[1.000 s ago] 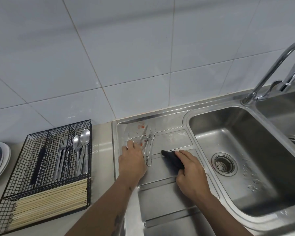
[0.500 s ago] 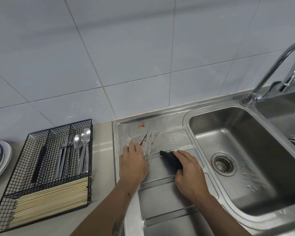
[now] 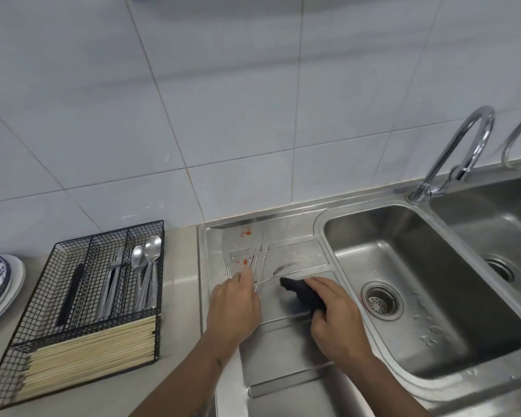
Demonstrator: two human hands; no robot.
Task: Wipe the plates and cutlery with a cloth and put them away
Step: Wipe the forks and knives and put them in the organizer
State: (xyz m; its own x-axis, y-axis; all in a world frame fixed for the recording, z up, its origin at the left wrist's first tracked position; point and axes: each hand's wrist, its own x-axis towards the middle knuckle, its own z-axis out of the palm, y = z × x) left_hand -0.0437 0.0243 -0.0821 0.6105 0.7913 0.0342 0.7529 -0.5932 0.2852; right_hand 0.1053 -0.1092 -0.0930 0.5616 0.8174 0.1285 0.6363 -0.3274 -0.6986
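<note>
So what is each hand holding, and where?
Right hand grips the dark cloth by its near end. Left hand touches the cutlery handles; grip unclear.

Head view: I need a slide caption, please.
Left hand picks up stained cutlery on the drainboard; right hand holds a dark cloth.

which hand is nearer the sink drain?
Right. The right hand, gripping the black cloth, rests on the draining board just left of the basin holding the drain. The left hand is farther left, at the dirty cutlery.
</note>
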